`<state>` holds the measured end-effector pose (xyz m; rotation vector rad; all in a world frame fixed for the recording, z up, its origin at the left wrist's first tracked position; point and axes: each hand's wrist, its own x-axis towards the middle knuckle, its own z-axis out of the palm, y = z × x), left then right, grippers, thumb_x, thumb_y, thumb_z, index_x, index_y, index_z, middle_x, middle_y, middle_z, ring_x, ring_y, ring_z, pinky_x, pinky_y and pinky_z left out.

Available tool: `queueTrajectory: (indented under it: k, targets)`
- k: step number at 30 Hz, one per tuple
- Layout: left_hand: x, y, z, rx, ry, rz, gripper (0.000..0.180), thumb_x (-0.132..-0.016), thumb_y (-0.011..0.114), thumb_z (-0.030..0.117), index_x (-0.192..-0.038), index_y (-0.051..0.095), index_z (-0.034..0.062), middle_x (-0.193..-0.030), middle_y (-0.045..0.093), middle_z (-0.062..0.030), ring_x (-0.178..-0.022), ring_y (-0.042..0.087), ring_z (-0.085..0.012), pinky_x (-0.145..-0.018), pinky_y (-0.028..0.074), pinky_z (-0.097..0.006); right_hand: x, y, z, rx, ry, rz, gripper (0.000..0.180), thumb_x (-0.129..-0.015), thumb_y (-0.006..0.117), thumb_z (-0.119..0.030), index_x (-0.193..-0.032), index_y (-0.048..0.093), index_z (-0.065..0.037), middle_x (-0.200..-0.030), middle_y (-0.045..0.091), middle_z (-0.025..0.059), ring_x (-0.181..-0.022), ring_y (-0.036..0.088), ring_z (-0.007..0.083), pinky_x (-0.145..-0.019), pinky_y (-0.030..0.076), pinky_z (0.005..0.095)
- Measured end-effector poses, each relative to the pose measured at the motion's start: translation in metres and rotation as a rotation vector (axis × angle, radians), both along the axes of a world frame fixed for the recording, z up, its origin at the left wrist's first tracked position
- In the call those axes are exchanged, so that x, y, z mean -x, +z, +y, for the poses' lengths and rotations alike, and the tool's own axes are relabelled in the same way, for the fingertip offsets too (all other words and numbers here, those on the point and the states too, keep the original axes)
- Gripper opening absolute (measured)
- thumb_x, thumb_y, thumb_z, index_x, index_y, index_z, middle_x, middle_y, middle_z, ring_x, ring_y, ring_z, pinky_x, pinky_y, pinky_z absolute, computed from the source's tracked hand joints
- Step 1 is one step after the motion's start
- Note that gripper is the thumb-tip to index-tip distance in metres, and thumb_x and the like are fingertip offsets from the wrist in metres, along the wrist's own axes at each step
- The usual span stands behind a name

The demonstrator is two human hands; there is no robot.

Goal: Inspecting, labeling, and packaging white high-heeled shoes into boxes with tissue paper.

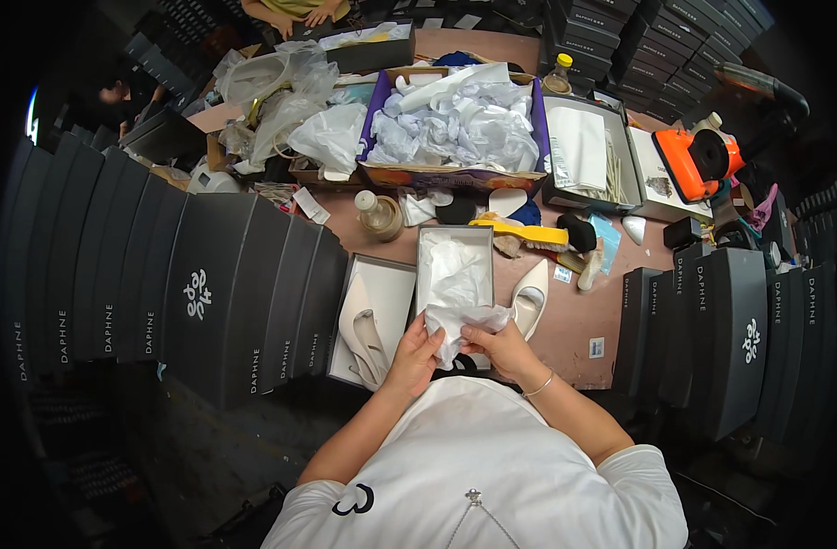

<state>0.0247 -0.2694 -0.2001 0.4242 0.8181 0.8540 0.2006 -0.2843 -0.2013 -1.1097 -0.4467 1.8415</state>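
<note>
Between my fingers is a crumpled sheet of white tissue paper (449, 337). My left hand (417, 355) pinches its left side, and my right hand (497, 345) pinches its right side. Just beyond lies a small open box (488, 240) lined with more white tissue. A cream pointed shoe (356, 316) rests in an open shoe box (397, 274) left of my left hand. Its likeness, another cream pointed shoe (530, 300), lies on the table past my right hand. Something black shows partly beneath the paper, too covered to make out.
Stacked dark shoe boxes (213, 293) flank me, with more boxes (725, 339) on the right. Farther back are a purple carton (455, 180) of crumpled paper, a yellow brush (528, 232), a bottle (375, 212), and an orange device (688, 165). Another person's hands (300, 16) appear at the top.
</note>
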Motion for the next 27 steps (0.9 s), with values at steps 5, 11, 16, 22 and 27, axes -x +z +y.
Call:
queueTrajectory:
  k: [5,11,16,22,27]
  targets:
    - [0.006,-0.016,-0.009,0.08,0.003,0.056,0.037,-0.091,0.063,0.017,-0.12,0.05,-0.0011,-0.108,0.061,-0.0068,-0.096,0.06,-0.0147,-0.084,0.047,-0.026,0.0,-0.023,-0.006,-0.276,0.017,-0.369,0.025,-0.079,0.068,-0.001,-0.103,0.06,-0.002,-0.093,0.059,0.0056,-0.085,0.06,0.0157,-0.072,0.052,0.0295]
    - [0.006,-0.027,-0.004,-0.18,0.025,0.299,0.03,-0.091,0.06,0.012,-0.117,0.052,-0.0015,-0.099,0.064,-0.0078,-0.085,0.061,-0.0101,-0.071,0.05,-0.024,-0.003,0.023,0.001,-0.76,0.184,-0.822,0.045,-0.066,0.063,0.009,-0.108,0.063,-0.005,-0.094,0.058,0.0112,-0.087,0.059,0.0262,-0.079,0.048,0.0319]
    - [0.009,-0.03,0.0,0.023,0.062,0.225,0.033,-0.092,0.056,0.007,-0.124,0.048,-0.0001,-0.103,0.063,-0.0083,-0.088,0.062,-0.0135,-0.074,0.05,-0.025,0.007,0.024,0.0,-1.106,0.378,-0.972,0.051,-0.061,0.064,0.006,-0.109,0.064,-0.008,-0.096,0.058,0.0096,-0.089,0.056,0.0284,-0.076,0.048,0.0344]
    - [0.018,-0.03,-0.001,0.163,0.037,0.058,0.034,-0.098,0.049,0.018,-0.126,0.047,-0.0006,-0.111,0.06,-0.0092,-0.1,0.06,-0.018,-0.087,0.05,-0.032,0.002,0.014,0.002,-1.279,0.593,-1.112,0.042,-0.065,0.067,-0.006,-0.106,0.066,-0.013,-0.093,0.057,0.0047,-0.087,0.053,0.0231,-0.076,0.042,0.035]
    - [0.015,-0.018,-0.001,0.01,-0.1,0.086,0.038,-0.098,0.05,0.021,-0.127,0.046,-0.0031,-0.117,0.057,-0.0095,-0.105,0.057,-0.0175,-0.09,0.048,-0.032,0.002,0.018,0.004,-1.303,0.673,-1.128,0.037,-0.068,0.066,-0.008,-0.104,0.068,-0.015,-0.087,0.056,0.0026,-0.086,0.053,0.0205,-0.077,0.039,0.034]
